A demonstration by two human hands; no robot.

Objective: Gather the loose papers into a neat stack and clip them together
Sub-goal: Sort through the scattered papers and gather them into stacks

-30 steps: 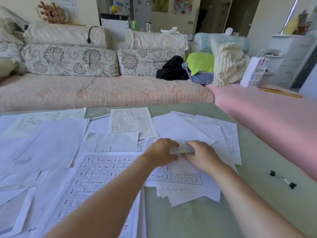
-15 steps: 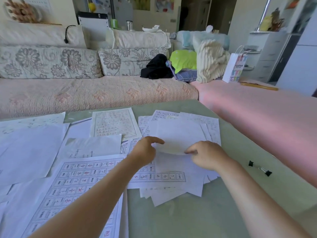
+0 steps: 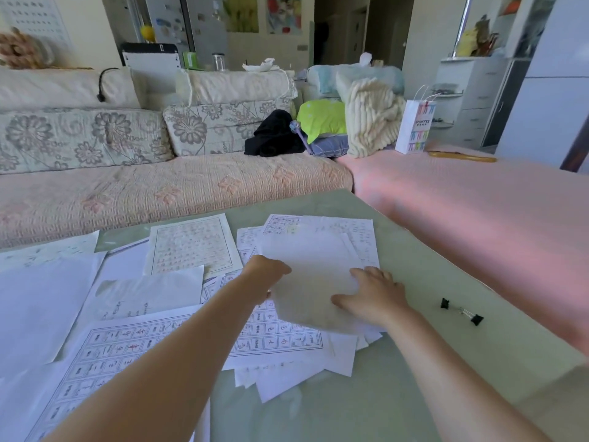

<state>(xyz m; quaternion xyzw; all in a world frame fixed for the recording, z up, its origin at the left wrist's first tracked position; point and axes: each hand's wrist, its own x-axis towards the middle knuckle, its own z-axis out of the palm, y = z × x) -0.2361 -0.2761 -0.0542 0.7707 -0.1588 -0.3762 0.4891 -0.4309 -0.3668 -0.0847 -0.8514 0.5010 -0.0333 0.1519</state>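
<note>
Several loose white papers lie scattered over the pale green table [image 3: 414,266]. A rough pile of sheets [image 3: 306,269] sits at the middle right, topped by a blank sheet. My left hand [image 3: 266,275] grips the left edge of that top sheet. My right hand [image 3: 373,295] rests flat on its right side, fingers spread. A gridded character sheet [image 3: 134,352] lies under my left forearm. Two black binder clips [image 3: 462,311] lie on the table to the right of my right hand.
More sheets [image 3: 41,301] spread toward the table's left edge, and a printed sheet [image 3: 191,244] lies at the back. A floral sofa [image 3: 127,186] runs behind the table. A pink-covered seat [image 3: 494,218] borders the right side.
The sheets on the right have been drawn together into a tighter pile. Both hands shifted outward to the blank top sheet's sides. The camera has turned a little to the left.
</note>
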